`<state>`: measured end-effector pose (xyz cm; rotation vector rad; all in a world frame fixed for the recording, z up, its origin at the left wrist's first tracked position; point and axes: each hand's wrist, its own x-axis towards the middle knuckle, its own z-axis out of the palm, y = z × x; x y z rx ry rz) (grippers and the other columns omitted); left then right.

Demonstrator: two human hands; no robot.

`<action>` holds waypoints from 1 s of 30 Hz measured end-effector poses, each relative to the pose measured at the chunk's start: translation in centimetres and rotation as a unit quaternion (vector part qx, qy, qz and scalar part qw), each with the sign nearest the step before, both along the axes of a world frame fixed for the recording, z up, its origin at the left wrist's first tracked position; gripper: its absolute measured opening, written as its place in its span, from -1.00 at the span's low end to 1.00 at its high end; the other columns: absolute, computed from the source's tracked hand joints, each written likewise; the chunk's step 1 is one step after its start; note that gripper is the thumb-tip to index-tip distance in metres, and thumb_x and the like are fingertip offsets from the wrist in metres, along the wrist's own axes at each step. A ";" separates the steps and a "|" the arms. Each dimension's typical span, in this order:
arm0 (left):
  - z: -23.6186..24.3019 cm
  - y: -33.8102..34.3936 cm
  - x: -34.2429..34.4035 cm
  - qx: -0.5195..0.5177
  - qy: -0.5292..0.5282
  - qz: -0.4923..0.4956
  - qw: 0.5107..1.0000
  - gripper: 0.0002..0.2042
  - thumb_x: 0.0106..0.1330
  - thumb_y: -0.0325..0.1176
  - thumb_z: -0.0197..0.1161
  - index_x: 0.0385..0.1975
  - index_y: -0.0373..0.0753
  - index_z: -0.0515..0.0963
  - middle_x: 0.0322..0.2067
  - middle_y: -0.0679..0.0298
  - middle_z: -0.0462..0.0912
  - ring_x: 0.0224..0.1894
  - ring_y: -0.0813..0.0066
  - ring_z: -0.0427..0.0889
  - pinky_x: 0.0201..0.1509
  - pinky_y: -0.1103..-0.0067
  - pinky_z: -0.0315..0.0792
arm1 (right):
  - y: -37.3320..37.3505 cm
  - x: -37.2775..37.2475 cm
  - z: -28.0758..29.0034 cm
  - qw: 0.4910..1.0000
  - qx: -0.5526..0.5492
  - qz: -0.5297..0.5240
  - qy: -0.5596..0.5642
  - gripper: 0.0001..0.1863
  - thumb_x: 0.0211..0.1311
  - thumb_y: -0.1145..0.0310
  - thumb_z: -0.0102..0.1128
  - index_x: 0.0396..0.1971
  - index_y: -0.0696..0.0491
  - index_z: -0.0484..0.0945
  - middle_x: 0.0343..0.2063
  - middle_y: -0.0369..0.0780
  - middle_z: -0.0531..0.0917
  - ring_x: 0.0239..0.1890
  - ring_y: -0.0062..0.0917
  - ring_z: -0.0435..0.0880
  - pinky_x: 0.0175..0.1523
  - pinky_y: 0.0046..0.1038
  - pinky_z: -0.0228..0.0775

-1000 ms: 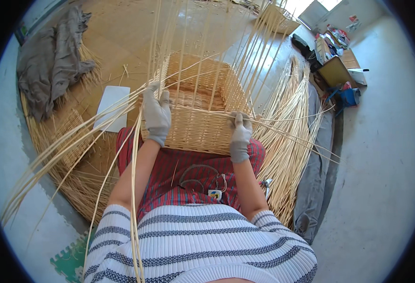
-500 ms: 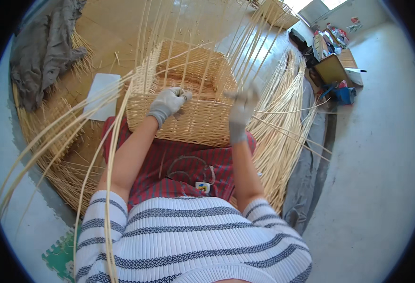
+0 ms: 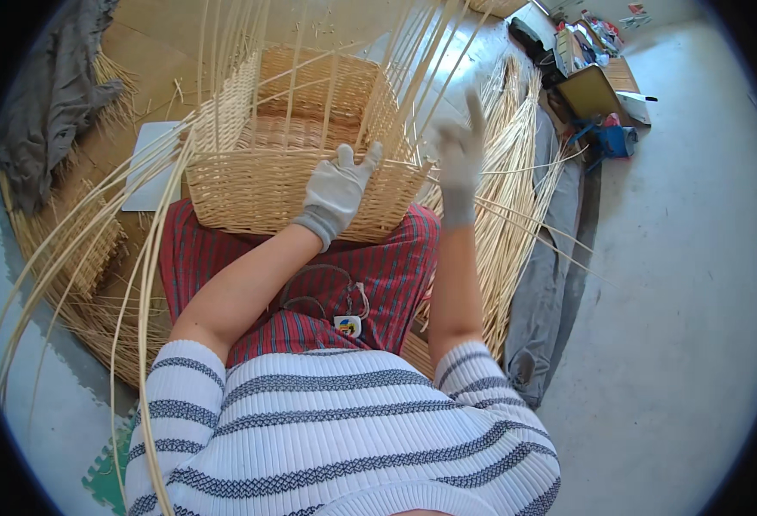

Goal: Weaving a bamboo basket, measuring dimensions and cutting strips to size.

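Note:
An unfinished wicker basket (image 3: 249,193) rests on my lap, tall pale stakes (image 3: 331,103) rising from its walls. My left hand (image 3: 335,191), in a whitish glove with a grey cuff, grips the basket's front wall near the rim; its thumb and forefinger reach up, and the other fingertips are hidden. Just right of the basket's front corner, my right hand (image 3: 458,163) is raised in a matching glove. One finger points upward there, but motion blurs the hand, so its grip cannot be made out. Long loose strands (image 3: 150,224) trail from the basket's left side toward me.
A big bundle of pale willow rods (image 3: 507,232) lies on grey cloth (image 3: 529,327) to the right. Left are a white sheet (image 3: 150,168), a woven piece (image 3: 82,249) and dark draped cloth (image 3: 47,112). Tables with clutter (image 3: 593,90) and a blue container (image 3: 615,140) stand far right.
The view has shifted, so the basket appears further left. My left hand has slid rightward along the basket's front wall. My right hand has moved off the front right corner and lifted.

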<state>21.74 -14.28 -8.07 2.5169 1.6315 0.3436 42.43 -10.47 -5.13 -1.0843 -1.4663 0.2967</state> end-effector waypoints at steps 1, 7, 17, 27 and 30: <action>0.0 -0.2 0.3 0.001 0.059 0.004 0.998 -0.34 0.30 -0.45 0.06 0.43 0.07 0.10 -0.09 0.04 0.45 -0.34 0.20 0.62 -0.29 0.40 0.51 | -3.1 3.2 -2.6 0.997 -0.056 -0.048 0.032 -0.31 0.21 0.65 -0.10 0.40 0.05 0.16 -0.08 -0.13 0.67 -0.41 -0.74 0.53 -0.25 -0.67 0.42; 0.1 0.3 -0.4 -0.047 -0.035 -0.004 0.998 -0.37 0.30 -0.50 0.00 0.39 0.19 0.19 0.02 -0.01 0.40 -0.35 0.08 0.66 -0.22 0.29 0.56 | -8.8 -2.7 3.4 0.948 -0.316 -0.005 -0.036 -0.38 0.36 0.50 -0.08 0.43 -0.01 0.13 -0.12 -0.09 0.68 -0.45 -0.71 0.55 -0.32 -0.68 0.44; -1.9 0.7 0.5 -0.046 -0.218 0.035 0.974 -0.49 0.28 -0.54 0.06 0.24 0.05 0.38 0.13 -0.03 0.41 -0.24 0.01 0.68 -0.15 0.24 0.56 | -4.4 2.0 0.6 0.985 -0.168 0.014 0.048 -0.42 0.36 0.41 0.11 0.36 0.02 0.22 -0.44 -0.29 0.65 -0.62 -0.75 0.45 -0.59 -0.66 0.24; -0.9 -0.6 -3.4 -0.035 -0.349 -0.058 0.935 -0.64 0.26 -0.54 0.15 0.04 -0.05 0.56 0.09 0.02 0.52 -0.02 0.03 0.62 0.11 0.33 0.48 | -10.5 0.3 0.4 0.879 -0.306 -0.161 0.327 -0.72 0.49 0.33 -0.04 0.02 0.14 0.53 -0.47 -0.18 0.71 -0.73 -0.72 0.48 -0.66 -0.65 0.27; -2.0 -4.2 -8.1 -0.060 -0.480 -0.029 0.874 -0.69 0.29 -0.51 0.20 0.03 -0.08 0.56 -0.03 0.14 0.60 -0.10 0.25 0.67 -0.01 0.44 0.53 | -10.8 1.2 -0.8 0.930 -0.351 -0.088 0.071 -0.71 0.43 0.30 0.02 0.04 0.10 0.52 -0.56 -0.21 0.67 -0.70 -0.66 0.54 -0.64 -0.60 0.32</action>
